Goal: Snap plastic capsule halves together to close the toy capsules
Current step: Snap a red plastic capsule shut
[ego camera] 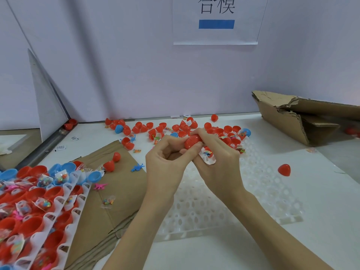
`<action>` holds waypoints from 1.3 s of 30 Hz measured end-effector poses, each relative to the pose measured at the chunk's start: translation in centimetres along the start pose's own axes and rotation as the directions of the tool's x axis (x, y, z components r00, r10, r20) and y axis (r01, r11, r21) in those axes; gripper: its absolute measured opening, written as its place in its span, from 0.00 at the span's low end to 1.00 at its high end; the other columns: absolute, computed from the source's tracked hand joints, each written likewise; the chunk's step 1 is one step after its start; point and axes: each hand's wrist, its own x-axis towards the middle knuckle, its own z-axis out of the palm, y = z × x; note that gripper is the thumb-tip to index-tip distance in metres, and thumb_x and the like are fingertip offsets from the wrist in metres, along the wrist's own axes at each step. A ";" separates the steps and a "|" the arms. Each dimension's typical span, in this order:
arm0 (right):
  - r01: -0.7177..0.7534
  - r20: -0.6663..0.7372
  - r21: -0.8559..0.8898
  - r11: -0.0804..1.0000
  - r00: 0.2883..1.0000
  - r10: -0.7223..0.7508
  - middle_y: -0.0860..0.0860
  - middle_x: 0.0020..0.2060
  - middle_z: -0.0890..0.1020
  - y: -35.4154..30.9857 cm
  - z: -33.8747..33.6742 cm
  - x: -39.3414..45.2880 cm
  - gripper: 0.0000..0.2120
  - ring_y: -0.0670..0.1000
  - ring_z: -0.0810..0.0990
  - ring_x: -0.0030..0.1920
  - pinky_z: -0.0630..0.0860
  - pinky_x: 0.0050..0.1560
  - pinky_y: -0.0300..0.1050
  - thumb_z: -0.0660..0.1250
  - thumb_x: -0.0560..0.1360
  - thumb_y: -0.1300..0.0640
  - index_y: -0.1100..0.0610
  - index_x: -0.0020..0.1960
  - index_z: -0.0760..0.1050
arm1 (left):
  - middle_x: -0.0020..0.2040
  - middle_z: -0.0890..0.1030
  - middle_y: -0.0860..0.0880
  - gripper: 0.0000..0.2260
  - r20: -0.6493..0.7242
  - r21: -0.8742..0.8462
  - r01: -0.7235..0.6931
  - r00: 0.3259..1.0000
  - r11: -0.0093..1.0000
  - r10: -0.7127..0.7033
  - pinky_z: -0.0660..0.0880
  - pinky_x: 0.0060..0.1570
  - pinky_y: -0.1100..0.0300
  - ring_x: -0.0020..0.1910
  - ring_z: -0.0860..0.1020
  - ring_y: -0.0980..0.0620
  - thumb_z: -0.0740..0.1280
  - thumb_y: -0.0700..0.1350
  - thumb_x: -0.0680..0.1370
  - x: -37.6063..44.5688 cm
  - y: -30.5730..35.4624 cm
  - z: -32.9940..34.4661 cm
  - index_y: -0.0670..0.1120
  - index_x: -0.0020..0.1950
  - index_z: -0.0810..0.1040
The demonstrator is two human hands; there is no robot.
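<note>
Both hands meet at the middle of the table around one red capsule (191, 141), whose two halves sit together with a seam showing. My left hand (165, 162) grips it from the left with thumb and fingers. My right hand (216, 160) pinches it from the right and above. Beneath my right fingers a small clear bag of coloured toy bits (207, 155) lies in a cell of the white tray (259, 184). Behind the hands a scatter of loose red capsule halves (181, 127) and a few blue ones (118, 129) lies along the wall.
At the left, a white holder tray (64, 219) carries several red and blue halves with toy bags. Flat cardboard (120, 191) lies between. A torn cardboard box (303, 117) stands at the right rear. One red half (284, 170) lies alone at the right.
</note>
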 end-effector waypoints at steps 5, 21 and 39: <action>-0.006 0.069 -0.017 1.000 0.998 0.007 0.56 0.56 0.85 0.0 0.1 -0.1 0.22 0.51 0.83 0.55 0.72 0.63 0.28 0.77 0.73 0.65 0.67 0.66 0.78 | 0.42 0.87 0.46 0.11 -0.061 -0.012 0.078 0.995 0.997 -0.079 0.79 0.47 0.67 0.45 0.86 0.52 0.82 0.43 0.68 0.0 0.2 -0.1 0.45 0.49 0.88; 0.004 0.062 -0.046 0.999 0.998 -0.002 0.57 0.52 0.85 -0.2 0.1 0.0 0.22 0.48 0.82 0.51 0.68 0.59 0.21 0.74 0.74 0.64 0.67 0.66 0.76 | 0.46 0.88 0.50 0.04 -0.023 0.025 -0.026 0.999 0.999 0.027 0.79 0.49 0.67 0.49 0.86 0.52 0.76 0.41 0.77 -0.2 -0.1 0.0 0.49 0.49 0.87; -0.058 0.128 -0.006 0.998 0.990 0.059 0.53 0.55 0.82 -0.6 0.4 -0.2 0.18 0.50 0.81 0.53 0.79 0.57 0.44 0.72 0.78 0.64 0.63 0.67 0.76 | 0.57 0.84 0.36 0.22 0.076 -0.380 0.295 0.955 0.877 -0.288 0.80 0.62 0.57 0.54 0.84 0.46 0.75 0.45 0.74 0.4 -0.9 0.0 0.30 0.60 0.80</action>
